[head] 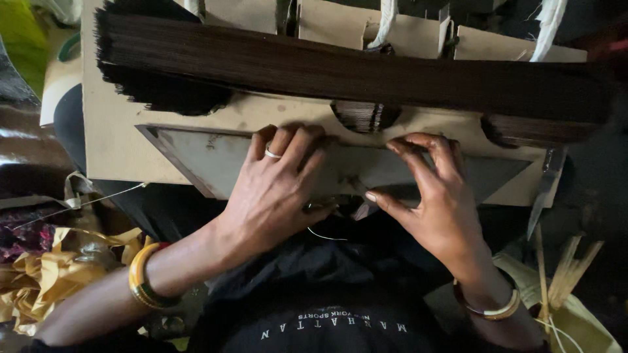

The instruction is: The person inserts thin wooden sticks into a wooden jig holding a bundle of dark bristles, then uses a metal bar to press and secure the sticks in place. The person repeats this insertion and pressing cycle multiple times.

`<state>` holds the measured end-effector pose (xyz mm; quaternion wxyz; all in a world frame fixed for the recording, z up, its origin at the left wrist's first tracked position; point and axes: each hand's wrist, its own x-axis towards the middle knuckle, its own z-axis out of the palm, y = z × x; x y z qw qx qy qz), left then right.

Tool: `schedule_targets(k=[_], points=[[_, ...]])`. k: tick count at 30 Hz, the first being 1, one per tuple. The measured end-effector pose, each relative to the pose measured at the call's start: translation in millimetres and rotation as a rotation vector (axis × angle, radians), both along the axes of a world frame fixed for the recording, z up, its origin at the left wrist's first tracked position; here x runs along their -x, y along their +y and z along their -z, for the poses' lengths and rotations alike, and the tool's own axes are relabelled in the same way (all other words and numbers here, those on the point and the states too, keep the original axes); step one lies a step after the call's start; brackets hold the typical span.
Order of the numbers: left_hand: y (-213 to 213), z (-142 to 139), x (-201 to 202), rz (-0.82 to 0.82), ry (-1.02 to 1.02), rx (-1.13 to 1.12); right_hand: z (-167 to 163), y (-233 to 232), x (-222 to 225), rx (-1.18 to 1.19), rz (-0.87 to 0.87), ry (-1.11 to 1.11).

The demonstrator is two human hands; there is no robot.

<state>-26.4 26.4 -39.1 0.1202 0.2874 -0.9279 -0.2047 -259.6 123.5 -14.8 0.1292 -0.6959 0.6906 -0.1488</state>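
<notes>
Closest to me is my black shirt (pixel 327 287). On my L wrist sit yellow & green bangles (pixel 145 278), on my R wrist a gold & dark bangle (pixel 495 307). Crumpled gold paper (pixel 46 271) lies by my L arm. Pale thin sticks (pixel 562 268) lie by my R arm.

Next, my left hand (pixel 278 189) lies flat on the grey tray (pixel 196 153), fingers spread wide, a ring on one. It grips nothing I can see. My right hand (pixel 435 196) is on the tray too, fingers bent, tips pressing down, thumb pointing in toward my L hand. Can't tell if it pinches anything, too dark there. A thin pale thread (pixel 324 234) curls just under my hands.

The tray sits on a tan board (pixel 114 131), w/ a dark frame edge. A metal blade (pixel 543 189) hangs at the board's R side.

Farther up, a big long bundle of dark brown sticks (pixel 340 68) lies across the board. Behind it stand tan card boxes (pixel 405 29) & white cords (pixel 386 19).
</notes>
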Motion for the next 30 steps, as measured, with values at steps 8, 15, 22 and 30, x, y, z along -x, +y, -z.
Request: schedule_targets(k=[8, 15, 22, 30], points=[[-5, -12, 6, -0.034, 0.088, -0.068, -1, -1, -7, 0.112, -0.018, 0.077], [21, -13, -14, 0.002, 0.039, 0.357, -7, 16, -8, 0.425, -0.070, 0.274], [30, -1, -39, -0.005, -0.134, 0.654, -10, 47, 28, 0.264, -0.029, 0.255], [26, -46, -26, 0.149, -0.331, 0.460, -46, 72, 128, 0.347, 0.032, 0.175]])
